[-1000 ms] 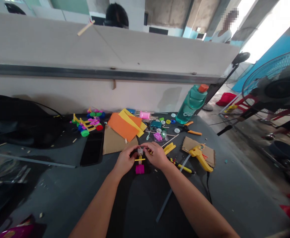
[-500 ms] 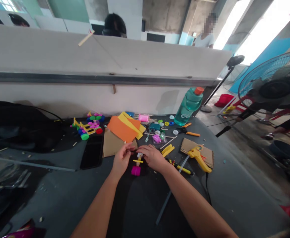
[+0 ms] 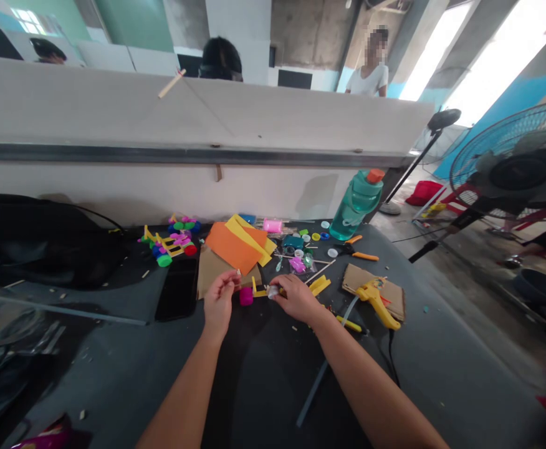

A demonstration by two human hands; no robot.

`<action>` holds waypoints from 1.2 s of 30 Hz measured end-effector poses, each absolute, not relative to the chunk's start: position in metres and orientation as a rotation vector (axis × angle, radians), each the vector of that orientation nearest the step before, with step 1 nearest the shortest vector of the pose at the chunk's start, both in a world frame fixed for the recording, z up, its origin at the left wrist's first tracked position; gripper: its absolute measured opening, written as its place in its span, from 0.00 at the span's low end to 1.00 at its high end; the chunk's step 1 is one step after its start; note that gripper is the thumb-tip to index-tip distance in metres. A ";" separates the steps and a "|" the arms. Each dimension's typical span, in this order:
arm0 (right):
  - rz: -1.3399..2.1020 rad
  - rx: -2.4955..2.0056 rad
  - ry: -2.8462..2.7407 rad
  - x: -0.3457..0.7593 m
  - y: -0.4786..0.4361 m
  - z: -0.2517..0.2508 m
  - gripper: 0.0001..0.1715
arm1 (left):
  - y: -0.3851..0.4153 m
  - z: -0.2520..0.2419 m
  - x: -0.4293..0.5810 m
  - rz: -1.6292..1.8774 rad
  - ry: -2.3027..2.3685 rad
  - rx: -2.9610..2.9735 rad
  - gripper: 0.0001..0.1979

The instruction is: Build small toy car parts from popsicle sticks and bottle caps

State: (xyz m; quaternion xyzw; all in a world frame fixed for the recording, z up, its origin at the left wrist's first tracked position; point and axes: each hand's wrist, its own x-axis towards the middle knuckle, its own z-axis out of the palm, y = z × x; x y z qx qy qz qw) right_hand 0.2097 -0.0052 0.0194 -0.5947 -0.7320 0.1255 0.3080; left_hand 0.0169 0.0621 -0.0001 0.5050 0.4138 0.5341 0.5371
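My right hand [image 3: 296,298] pinches the whitish end of a small craft model, now lying sideways between my hands. The model has a yellow stick frame [image 3: 258,291] and a magenta block [image 3: 246,296] at its left end. Close to the magenta block, my left hand [image 3: 220,299] has its thumb and fingers drawn together. A tiny pale stick end [image 3: 239,272] shows at its fingertips, mostly hidden. Behind both hands, orange sheet [image 3: 230,245] and yellow strips lie on cardboard [image 3: 214,274].
A black phone [image 3: 176,293] and colourful wheeled models [image 3: 170,243] lie to the left. Rightward are a glue gun [image 3: 376,299] on cardboard, orange-handled pliers [image 3: 361,254], a clear glue stick [image 3: 315,393] and a green bottle [image 3: 356,206]. A low partition [image 3: 301,118] stands behind.
The craft model has turned from pointing toward me to lying sideways, its magenta block now at the left. My left hand has moved slightly left, away from my right hand.
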 end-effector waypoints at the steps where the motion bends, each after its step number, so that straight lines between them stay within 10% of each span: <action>1: 0.327 -1.571 -1.936 0.210 -0.005 0.019 0.15 | 0.061 -0.001 0.018 1.241 0.996 1.276 0.14; 15: 0.277 -1.475 -1.850 0.207 -0.008 0.027 0.25 | 0.061 -0.015 0.018 1.014 1.137 1.855 0.14; 23: 0.210 -1.366 -1.807 0.208 -0.004 0.028 0.08 | 0.059 -0.010 0.018 1.027 1.149 1.897 0.14; 36: 0.136 -1.369 -1.876 0.209 -0.003 0.022 0.09 | 0.058 -0.009 0.018 1.000 1.156 1.902 0.15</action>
